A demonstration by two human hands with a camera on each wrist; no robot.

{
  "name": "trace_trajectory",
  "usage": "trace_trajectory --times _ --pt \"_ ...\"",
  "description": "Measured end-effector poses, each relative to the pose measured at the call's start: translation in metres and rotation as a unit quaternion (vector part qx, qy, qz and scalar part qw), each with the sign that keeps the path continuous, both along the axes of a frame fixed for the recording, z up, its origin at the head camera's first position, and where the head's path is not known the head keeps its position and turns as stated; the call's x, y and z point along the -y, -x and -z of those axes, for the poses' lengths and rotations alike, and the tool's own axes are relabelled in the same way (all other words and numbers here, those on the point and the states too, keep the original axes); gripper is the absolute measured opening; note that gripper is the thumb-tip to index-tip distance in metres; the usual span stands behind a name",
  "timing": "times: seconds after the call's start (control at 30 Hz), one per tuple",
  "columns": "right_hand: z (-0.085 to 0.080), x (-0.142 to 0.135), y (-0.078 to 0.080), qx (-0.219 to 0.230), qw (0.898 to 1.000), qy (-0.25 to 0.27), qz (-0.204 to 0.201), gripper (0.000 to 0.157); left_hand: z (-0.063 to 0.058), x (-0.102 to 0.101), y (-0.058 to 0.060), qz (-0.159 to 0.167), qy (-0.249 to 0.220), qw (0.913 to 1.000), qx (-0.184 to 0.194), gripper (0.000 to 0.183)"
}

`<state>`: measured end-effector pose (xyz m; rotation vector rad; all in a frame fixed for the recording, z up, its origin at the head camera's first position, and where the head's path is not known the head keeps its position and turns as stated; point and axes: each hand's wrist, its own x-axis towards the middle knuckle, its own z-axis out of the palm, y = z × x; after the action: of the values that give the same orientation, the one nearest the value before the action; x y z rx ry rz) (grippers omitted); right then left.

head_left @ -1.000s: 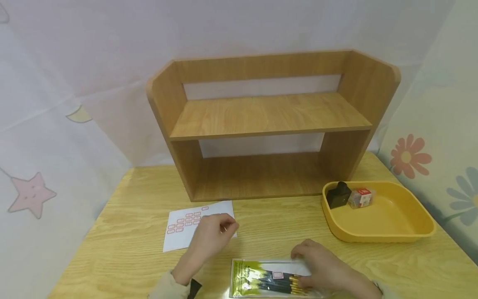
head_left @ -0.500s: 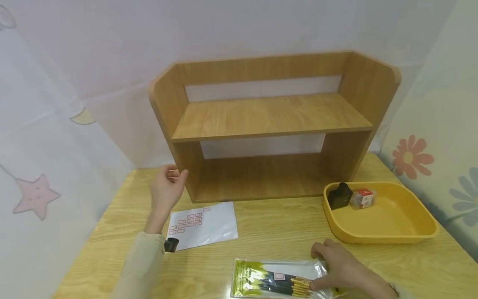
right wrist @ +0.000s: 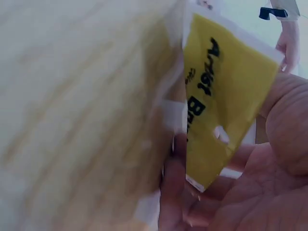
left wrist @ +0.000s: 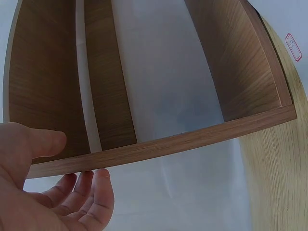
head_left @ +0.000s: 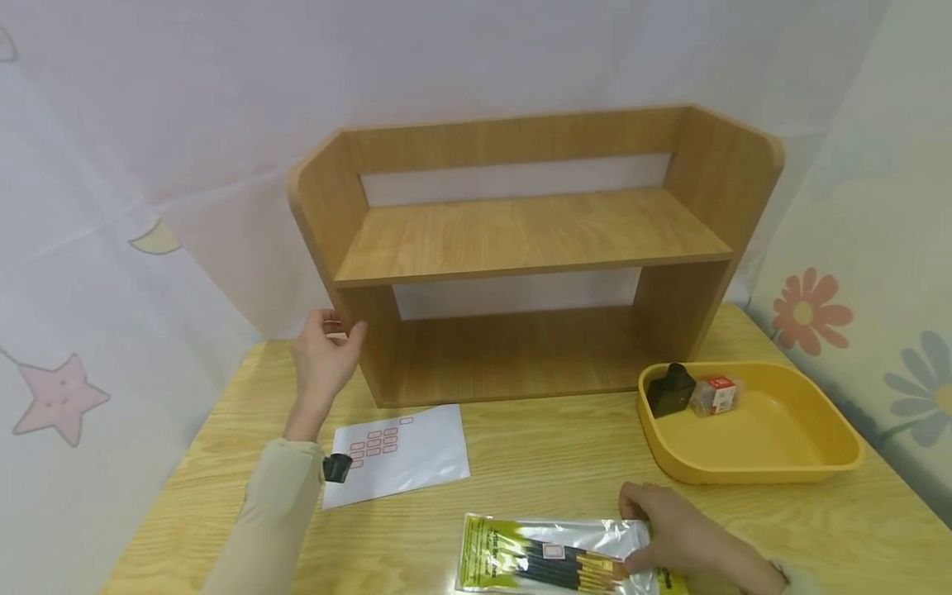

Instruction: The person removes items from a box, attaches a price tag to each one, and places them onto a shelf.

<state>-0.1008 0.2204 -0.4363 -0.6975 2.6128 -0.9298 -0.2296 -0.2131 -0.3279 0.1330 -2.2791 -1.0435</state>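
Observation:
A clear pack of artist brushes point(head_left: 550, 570) with dark handles, golden ends and a small red-framed label lies at the table's front edge. My right hand point(head_left: 673, 529) grips its right end; the yellow header card point(right wrist: 219, 96) stands up beside the palm in the right wrist view. My left hand point(head_left: 321, 364) is at the left side panel of a two-tier wooden desk shelf point(head_left: 535, 235). In the left wrist view, the thumb lies on the panel's inner side and the fingertips point(left wrist: 102, 177) are right at its outer edge.
A white sheet point(head_left: 431, 454) with red-framed labels lies before the shelf's left end. At the right stands a yellow tray point(head_left: 744, 473), holding a black bottle point(head_left: 671, 392) and a clear pack with a red-and-white label point(head_left: 720, 397). Patterned cloth hangs behind.
My left hand has gone from over the label sheet to the shelf's left side panel. The right hand has slid rightward to the brush pack's end.

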Motion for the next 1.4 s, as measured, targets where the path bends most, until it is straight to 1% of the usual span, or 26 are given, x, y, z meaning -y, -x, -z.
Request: trace_trajectory --times 0.1,0.2,0.27,0.33,0.4,0.5,0.57,0.6,0.67,0.73,0.8,0.93,1.07,1.2,1.3,1.4 --pt "-0.002 -0.005 0.003 0.019 0.999 0.045 -0.020 0.041 0.001 0.001 -0.001 0.004 0.003 1.0000 0.003 0.033" --pt "-0.003 -0.010 0.005 0.033 0.997 0.067 -0.028 0.035 0.002 0.002 -0.001 0.007 0.008 0.9999 0.010 0.034" --pt "-0.003 -0.012 0.006 0.039 0.997 0.065 -0.021 0.032 0.001 0.002 -0.001 0.009 0.011 0.9998 0.014 0.035" --pt "-0.005 -0.014 0.007 0.040 0.998 0.052 -0.006 0.027 0.001 0.002 -0.002 0.011 0.012 0.9997 0.016 0.035" --pt "-0.008 -0.014 0.009 0.023 0.999 0.047 -0.009 0.023 0.000 0.003 -0.002 0.011 0.012 0.9997 0.016 0.034" --pt "-0.012 -0.013 0.012 -0.025 0.997 0.056 -0.038 0.016 -0.001 0.004 -0.001 0.012 0.010 0.9998 0.013 0.033" --pt "-0.014 -0.012 0.015 -0.064 0.993 0.073 -0.069 0.016 -0.002 0.005 0.000 0.013 0.009 0.9998 0.012 0.032" --pt "-0.015 -0.011 0.016 -0.074 0.990 0.082 -0.083 0.016 -0.002 0.006 0.000 0.014 0.009 0.9998 0.011 0.032" --pt "-0.018 -0.010 0.019 -0.086 0.986 0.098 -0.107 0.015 -0.002 0.006 -0.001 0.017 0.010 0.9997 0.013 0.032" --pt "-0.020 -0.008 0.020 -0.094 0.982 0.111 -0.121 0.015 -0.002 0.007 -0.001 0.021 0.011 0.9996 0.016 0.033" --pt "-0.022 -0.005 0.021 -0.103 0.979 0.124 -0.126 0.014 -0.002 0.006 -0.001 0.024 0.014 0.9994 0.022 0.034" --pt "-0.031 0.004 0.025 -0.151 0.970 0.148 -0.119 0.017 -0.002 0.006 -0.001 0.027 0.019 0.9989 0.034 0.036" --pt "-0.049 0.012 0.030 -0.183 0.963 0.161 -0.114 0.021 -0.002 0.007 0.000 0.028 0.018 0.9988 0.035 0.036" --pt "-0.069 0.020 0.035 -0.213 0.955 0.165 -0.126 0.021 -0.002 0.008 -0.001 0.033 0.020 0.9985 0.038 0.037" --pt "-0.082 0.025 0.039 -0.237 0.946 0.171 -0.139 0.021 -0.002 0.007 -0.002 0.036 0.023 0.9981 0.044 0.037" --pt "-0.093 0.030 0.041 -0.249 0.942 0.175 -0.141 0.021 -0.002 0.008 -0.003 0.038 0.023 0.9979 0.046 0.038"
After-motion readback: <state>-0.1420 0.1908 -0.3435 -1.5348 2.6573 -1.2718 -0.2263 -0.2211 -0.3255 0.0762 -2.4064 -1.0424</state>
